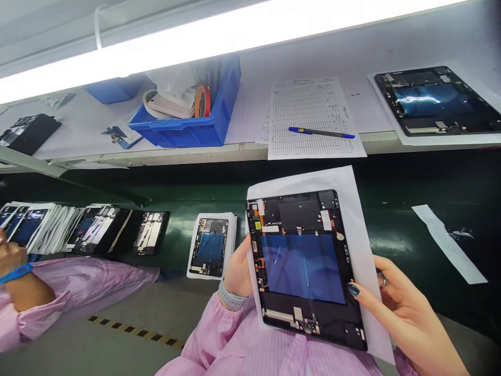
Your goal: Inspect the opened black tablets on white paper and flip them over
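No text can be read (print on the gridded sheet (307,112) is too small to decipher).

Head view: up high, peering forward and down!
Open black rectangular tablet (304,269): right up close!

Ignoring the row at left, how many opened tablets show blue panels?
3: one tablet in the left hand and right hand, one on white sheets on the green bench, one on the shelf at right. Others may be hidden beneath those sheets.
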Available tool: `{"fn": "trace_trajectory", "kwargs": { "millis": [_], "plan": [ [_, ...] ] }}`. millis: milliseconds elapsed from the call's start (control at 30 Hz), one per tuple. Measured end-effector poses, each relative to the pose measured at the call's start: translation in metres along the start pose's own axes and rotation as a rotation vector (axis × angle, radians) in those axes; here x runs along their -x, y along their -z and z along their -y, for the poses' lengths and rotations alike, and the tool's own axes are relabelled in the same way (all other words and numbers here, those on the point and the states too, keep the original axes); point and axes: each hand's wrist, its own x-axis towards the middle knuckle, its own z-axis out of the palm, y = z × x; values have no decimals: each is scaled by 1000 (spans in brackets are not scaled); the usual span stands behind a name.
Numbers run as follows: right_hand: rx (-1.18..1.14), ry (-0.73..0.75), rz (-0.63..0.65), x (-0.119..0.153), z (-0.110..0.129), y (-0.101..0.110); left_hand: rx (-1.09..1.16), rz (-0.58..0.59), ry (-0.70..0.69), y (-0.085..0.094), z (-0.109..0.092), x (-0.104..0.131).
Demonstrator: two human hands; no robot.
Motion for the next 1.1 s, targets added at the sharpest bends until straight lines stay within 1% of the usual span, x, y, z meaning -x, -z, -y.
{"fn": "trace_trajectory", "kwargs": {
  "millis": [133, 300, 400, 533, 600, 700, 833, 967, 1100],
  "plan": [
    [25, 43, -21, 3, 2, -1, -8, -15, -1, -1, 0, -1],
    [61, 126, -26, 4, 1, 0, -7, -55, -36, -3, 1, -1],
    [85, 151, -20, 5, -1, 1, -5, -34, -18, -4, 2, 0],
    [84, 114, -19, 5, -5, 1, -24, 25, -14, -5, 2, 1],
    [60, 79, -15, 3, -6, 2, -31, 36, -23, -6, 2, 1],
    [24, 42, -10, 1, -6, 1, -33, 13, -49, -6, 1, 2],
    [-21, 7, -14, -3, 1, -3, -62, -21, -58, -1, 2, 2],
    [-47, -7, -17, -5, 6, -11, -49, 37, -30, 1, 2, 1],
    [-87, -3, 7, -6, 3, -15, -32, 75, -1, -2, 1, 1]
  ]
}}
